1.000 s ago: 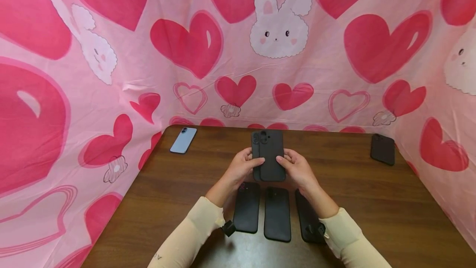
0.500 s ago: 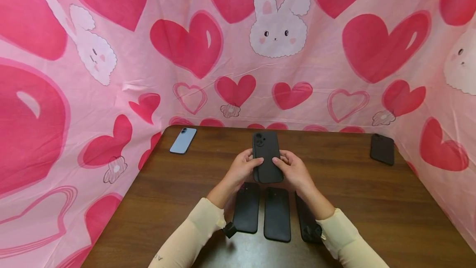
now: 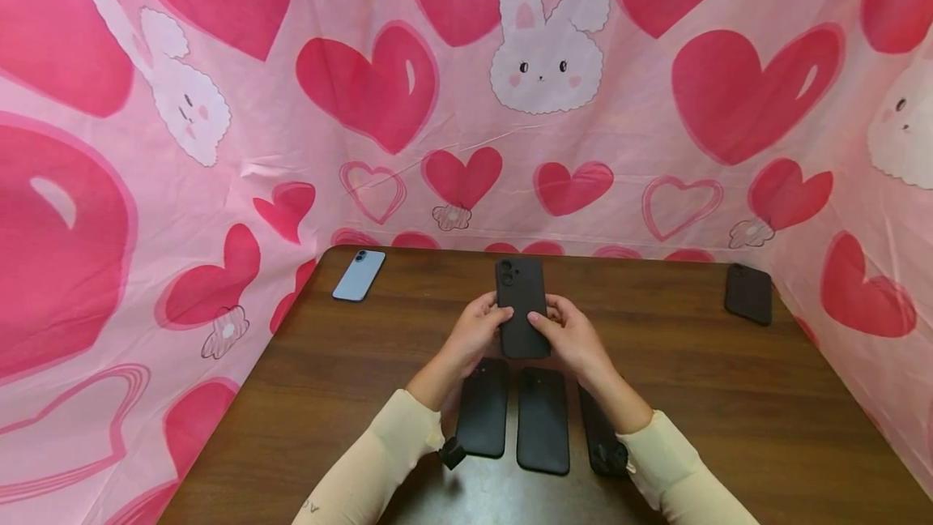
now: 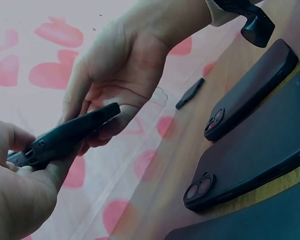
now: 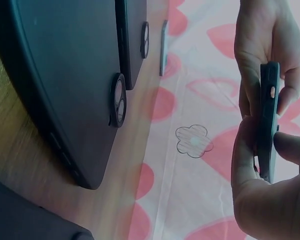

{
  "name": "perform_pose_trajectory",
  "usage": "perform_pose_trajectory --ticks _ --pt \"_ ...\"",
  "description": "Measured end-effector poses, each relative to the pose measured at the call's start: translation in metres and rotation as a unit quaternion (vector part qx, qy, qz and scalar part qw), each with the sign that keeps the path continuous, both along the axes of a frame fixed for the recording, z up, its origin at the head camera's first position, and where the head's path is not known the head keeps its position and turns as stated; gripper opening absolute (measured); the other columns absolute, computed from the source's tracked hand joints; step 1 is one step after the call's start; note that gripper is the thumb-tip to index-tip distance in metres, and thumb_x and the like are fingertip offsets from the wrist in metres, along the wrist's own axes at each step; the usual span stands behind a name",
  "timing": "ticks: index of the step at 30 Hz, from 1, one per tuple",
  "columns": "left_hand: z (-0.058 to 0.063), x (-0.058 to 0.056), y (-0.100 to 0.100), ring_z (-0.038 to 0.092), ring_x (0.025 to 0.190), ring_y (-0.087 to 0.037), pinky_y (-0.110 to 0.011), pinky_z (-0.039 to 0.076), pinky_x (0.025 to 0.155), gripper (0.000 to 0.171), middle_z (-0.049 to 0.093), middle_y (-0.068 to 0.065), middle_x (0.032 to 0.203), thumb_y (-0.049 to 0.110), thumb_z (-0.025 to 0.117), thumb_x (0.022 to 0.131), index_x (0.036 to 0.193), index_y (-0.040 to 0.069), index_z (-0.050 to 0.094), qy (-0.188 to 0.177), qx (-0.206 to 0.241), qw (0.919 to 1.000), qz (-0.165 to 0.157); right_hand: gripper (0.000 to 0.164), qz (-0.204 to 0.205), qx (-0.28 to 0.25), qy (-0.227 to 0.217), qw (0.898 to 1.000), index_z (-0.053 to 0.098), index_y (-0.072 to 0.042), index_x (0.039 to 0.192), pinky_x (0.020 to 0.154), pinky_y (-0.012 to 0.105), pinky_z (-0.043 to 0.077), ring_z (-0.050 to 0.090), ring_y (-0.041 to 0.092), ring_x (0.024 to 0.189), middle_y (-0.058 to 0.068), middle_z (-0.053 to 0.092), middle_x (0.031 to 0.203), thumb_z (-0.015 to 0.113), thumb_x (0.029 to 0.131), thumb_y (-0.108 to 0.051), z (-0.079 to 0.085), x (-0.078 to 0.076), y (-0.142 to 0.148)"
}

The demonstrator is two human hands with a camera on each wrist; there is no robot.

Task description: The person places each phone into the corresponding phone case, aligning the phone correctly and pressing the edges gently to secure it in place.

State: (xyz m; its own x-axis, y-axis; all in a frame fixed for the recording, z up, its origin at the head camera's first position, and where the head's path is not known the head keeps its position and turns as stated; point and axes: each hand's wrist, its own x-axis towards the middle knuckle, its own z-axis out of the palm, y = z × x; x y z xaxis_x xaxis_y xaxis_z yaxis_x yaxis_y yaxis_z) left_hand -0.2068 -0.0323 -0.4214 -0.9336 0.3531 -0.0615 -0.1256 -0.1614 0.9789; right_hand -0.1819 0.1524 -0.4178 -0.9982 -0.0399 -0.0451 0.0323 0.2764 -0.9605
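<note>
Both hands hold a black phone case [image 3: 523, 322] upright above the middle of the table, its camera corner at the upper left. My left hand [image 3: 470, 330] pinches the left edge, thumb on the near face. The right edge is pinched by my right hand [image 3: 579, 340] in the same way. A second case was visible behind it earlier; now the two line up and the rear one is hidden in the head view. In the left wrist view, the held case [image 4: 65, 135] appears edge-on, with small cutouts along its end. The right wrist view also shows the case [image 5: 268, 120] side-on.
Below the hands lie three black cased phones or cases: left [image 3: 483, 416], middle [image 3: 543, 424] and right [image 3: 598, 432], the last partly under the right forearm. A light blue phone [image 3: 359, 275] lies back left, another black case [image 3: 749, 295] back right. Pink heart-print cloth [image 3: 466, 128] surrounds the wooden table.
The front case has shifted left over the rear one, so their outlines now coincide. My right hand has moved slightly left with it; the left hand has barely moved.
</note>
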Motion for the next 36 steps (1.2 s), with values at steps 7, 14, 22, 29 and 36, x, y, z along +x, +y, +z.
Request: perform_pose_trajectory --ticks 7,14,22,29,36 --pt "0.002 0.002 0.002 0.064 0.121 -0.033 -0.046 0.049 0.104 0.044 0.060 -0.023 0.138 0.009 0.046 0.106 0.146 -0.007 0.040 0.007 0.032 0.9994 0.005 0.054 0.024 -0.033 -0.019 0.999 0.044 0.001 0.146 0.094 0.038 0.055 0.068 0.029 0.110 0.025 0.063 0.133 0.063 0.101 -0.022 0.001 0.002 0.000" --pt "0.005 0.005 0.003 0.063 0.122 -0.032 -0.047 0.048 0.105 0.043 0.060 -0.023 0.138 0.011 0.050 0.106 0.144 -0.006 0.042 0.021 0.036 0.9990 0.014 0.042 0.019 -0.104 -0.029 0.994 0.050 0.004 0.138 0.080 0.023 0.055 0.071 0.016 0.091 0.023 0.068 0.119 0.061 0.102 -0.015 0.001 0.000 0.002" --pt "0.014 0.005 -0.002 0.068 0.101 -0.020 -0.047 0.045 0.104 0.035 0.074 -0.018 0.106 0.020 0.062 0.100 0.128 -0.002 0.059 0.102 -0.058 0.9916 0.053 0.037 0.104 -0.250 -0.035 0.962 0.043 0.012 0.135 0.082 0.027 0.059 0.073 0.012 0.093 0.002 0.074 0.105 0.053 0.104 -0.005 0.000 0.004 0.012" --pt "0.018 0.001 -0.017 0.068 0.090 -0.012 -0.067 0.046 0.097 0.040 0.071 0.002 0.098 0.021 0.053 0.103 0.121 -0.014 0.052 0.191 0.013 0.9811 -0.027 0.026 0.236 -0.394 -0.059 0.886 0.064 -0.005 0.118 0.082 0.035 0.060 0.075 0.016 0.094 0.005 0.076 0.106 0.042 0.106 0.001 -0.002 0.010 0.024" --pt "0.020 -0.009 -0.038 0.060 0.112 -0.015 -0.033 0.054 0.092 0.089 0.057 -0.011 0.130 0.053 0.073 0.089 0.141 -0.011 0.039 0.267 0.025 0.9610 -0.067 0.039 0.331 -0.446 -0.071 0.829 0.066 -0.001 0.122 0.088 0.027 0.056 0.073 0.014 0.100 0.008 0.075 0.111 0.031 0.108 0.005 0.000 0.016 0.033"
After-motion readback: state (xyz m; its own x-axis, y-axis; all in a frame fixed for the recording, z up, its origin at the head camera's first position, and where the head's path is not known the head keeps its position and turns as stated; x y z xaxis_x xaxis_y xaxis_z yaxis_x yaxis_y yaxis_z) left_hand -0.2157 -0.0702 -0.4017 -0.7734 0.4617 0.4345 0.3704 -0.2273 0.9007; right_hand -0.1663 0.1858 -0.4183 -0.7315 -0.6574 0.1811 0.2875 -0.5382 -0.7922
